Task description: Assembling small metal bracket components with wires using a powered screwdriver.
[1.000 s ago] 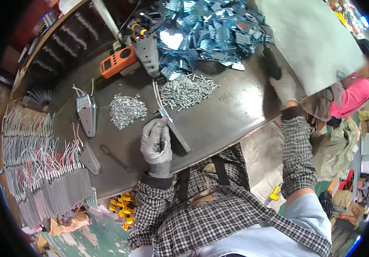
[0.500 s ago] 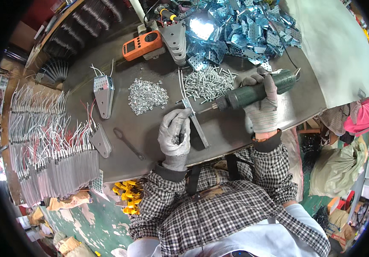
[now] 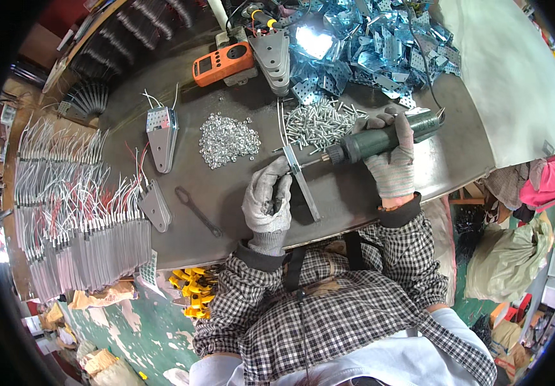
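Note:
My gloved right hand is closed round a dark green electric screwdriver, which lies almost level and points left. Its bit meets the upper part of a narrow grey metal part seen edge-on, with white wires rising from its far end. My gloved left hand pinches that part from the left, across from the bit; its fingertips are partly hidden. Just beyond the part lies a heap of silver screws. A pile of small silver nuts is spread farther left.
A dark wrench and two grey wired parts, one with a perforated bracket, lie to the left. Many wired grey strips line the left edge. At the back are an orange meter, stacked grey plates and heaped perforated brackets.
My view has shifted slightly, so the table's things appear farther right. Both hands keep their grips, and the screwdriver's bit stays against the grey metal part.

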Demonstrator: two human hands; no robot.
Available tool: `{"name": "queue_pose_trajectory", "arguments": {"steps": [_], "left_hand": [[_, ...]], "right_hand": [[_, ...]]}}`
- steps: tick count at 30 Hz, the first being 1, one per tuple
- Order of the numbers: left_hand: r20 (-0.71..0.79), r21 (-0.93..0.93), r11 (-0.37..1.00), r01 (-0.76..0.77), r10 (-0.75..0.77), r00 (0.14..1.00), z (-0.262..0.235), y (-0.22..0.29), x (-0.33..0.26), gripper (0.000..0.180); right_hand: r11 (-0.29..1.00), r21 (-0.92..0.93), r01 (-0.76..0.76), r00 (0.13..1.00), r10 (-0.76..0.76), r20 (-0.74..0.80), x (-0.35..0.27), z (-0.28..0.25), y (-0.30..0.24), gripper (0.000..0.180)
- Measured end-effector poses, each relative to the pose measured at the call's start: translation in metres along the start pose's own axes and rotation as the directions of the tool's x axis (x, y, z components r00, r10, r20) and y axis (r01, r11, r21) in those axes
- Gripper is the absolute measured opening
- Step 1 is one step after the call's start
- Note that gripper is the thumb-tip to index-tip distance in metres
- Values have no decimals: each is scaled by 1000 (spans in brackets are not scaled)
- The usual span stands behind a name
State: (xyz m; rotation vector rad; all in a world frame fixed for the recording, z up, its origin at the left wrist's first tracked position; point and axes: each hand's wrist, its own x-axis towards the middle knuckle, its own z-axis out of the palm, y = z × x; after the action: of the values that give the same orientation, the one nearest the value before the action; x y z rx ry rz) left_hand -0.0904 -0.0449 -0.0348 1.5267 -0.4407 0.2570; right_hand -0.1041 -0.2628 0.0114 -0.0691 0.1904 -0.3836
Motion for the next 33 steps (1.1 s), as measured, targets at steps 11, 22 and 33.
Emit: {"name": "queue_pose_trajectory", "arguments": {"steps": [11,22,33], "left_hand": [[-36,-364,923,123,-146,989,1,-7,-4,35],[-42,-14,975,222,-222,974,2,6,0,24],[-79,-102,963,249,-257,963,5,9,0,26]], "right_hand": [[1000,3,-7,1000,7,-18,4,-4,2,24],[998,57,5,1000,-6,7,3,-13,3,34],[999,42,-13,1000,14,-20,1,-7,6,25]]}}
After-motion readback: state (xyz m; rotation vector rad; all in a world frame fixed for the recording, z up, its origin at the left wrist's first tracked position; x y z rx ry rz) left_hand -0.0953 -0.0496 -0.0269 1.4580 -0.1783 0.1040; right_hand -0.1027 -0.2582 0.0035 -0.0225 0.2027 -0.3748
